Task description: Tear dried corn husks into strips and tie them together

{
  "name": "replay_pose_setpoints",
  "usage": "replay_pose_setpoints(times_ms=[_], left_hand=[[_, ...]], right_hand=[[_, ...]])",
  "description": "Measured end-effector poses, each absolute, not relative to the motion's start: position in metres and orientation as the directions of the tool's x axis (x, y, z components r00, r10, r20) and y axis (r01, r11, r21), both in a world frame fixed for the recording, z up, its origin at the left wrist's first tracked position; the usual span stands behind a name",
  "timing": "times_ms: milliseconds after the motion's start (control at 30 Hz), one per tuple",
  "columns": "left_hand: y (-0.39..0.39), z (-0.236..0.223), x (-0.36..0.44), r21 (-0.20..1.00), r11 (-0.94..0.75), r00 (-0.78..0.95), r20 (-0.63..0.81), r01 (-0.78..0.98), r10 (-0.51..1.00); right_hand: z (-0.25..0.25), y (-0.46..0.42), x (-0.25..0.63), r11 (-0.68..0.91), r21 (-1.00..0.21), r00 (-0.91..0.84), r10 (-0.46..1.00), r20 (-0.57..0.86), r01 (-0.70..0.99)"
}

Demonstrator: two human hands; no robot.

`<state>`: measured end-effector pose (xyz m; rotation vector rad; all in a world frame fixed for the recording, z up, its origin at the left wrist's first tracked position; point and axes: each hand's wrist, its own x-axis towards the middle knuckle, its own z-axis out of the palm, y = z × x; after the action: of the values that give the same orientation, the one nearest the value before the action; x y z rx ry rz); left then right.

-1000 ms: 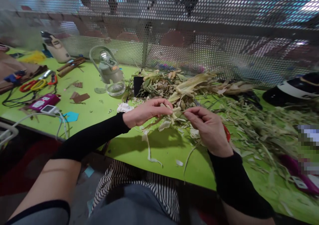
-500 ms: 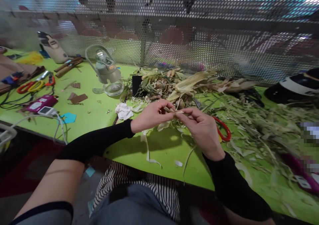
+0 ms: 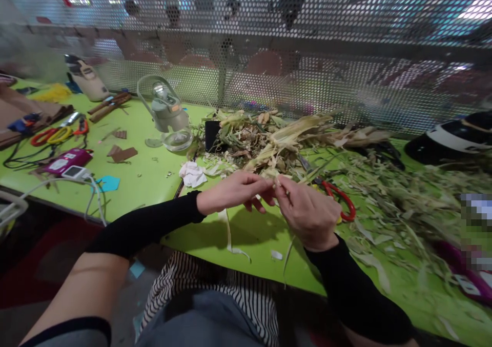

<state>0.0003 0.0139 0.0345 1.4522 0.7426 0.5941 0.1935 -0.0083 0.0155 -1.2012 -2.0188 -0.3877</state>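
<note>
My left hand (image 3: 246, 189) and my right hand (image 3: 305, 207) meet fingertip to fingertip above the green table's front part. Between their pinched fingers is a small pale strip of corn husk (image 3: 273, 175), mostly covered by the fingers. Just behind the hands lies a heap of dried corn husks (image 3: 284, 137). Red-handled scissors (image 3: 348, 203) rest right of my right hand, partly hidden by it. A thin husk strip (image 3: 229, 234) lies on the table below my left hand.
A clear water bottle (image 3: 169, 116) stands left of the heap, near a crumpled tissue (image 3: 192, 174). Shredded husks (image 3: 407, 208) cover the right side. Further left are a purple power strip (image 3: 69, 161), more scissors (image 3: 57, 134) and a beige bottle (image 3: 86, 80). A perforated metal screen (image 3: 246, 55) closes off the back.
Both hands have lowered slightly and turned over, knuckles now more upward. The fingers cover more of the husk strip than before. The view has shifted a little.
</note>
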Motion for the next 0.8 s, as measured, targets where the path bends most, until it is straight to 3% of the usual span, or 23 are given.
replay_pose_setpoints(times_ms=[133,233,333,500,667,800], left_hand=[[0.009,0.028,0.005,0.931,0.324,0.638,-0.147,-0.169,0.756],[0.008,0.024,0.007,0.85,0.418,0.587,-0.167,-0.321,0.792],[0.008,0.024,0.007,0.791,0.494,0.59,-0.215,-0.362,0.778],[0.011,0.025,0.006,0.769,0.513,0.584,-0.23,-0.381,0.778],[0.02,0.019,0.006,0.778,0.49,0.524,-0.249,-0.393,0.815],[0.027,0.015,0.007,0.796,0.441,0.441,-0.248,-0.414,0.862]], right_hand=[[0.016,-0.009,0.192,0.566,-0.082,-0.339,0.596,0.728,0.82],[0.016,-0.008,0.192,0.6,0.048,-0.434,0.518,0.737,0.798],[0.017,-0.008,0.192,0.585,0.191,-0.519,0.466,0.717,0.788],[0.02,-0.009,0.194,0.605,0.29,-0.589,0.379,0.714,0.742],[0.017,-0.006,0.194,0.62,0.224,-0.581,0.463,0.669,0.752],[0.009,-0.002,0.197,0.613,0.269,-0.588,0.405,0.7,0.743]])
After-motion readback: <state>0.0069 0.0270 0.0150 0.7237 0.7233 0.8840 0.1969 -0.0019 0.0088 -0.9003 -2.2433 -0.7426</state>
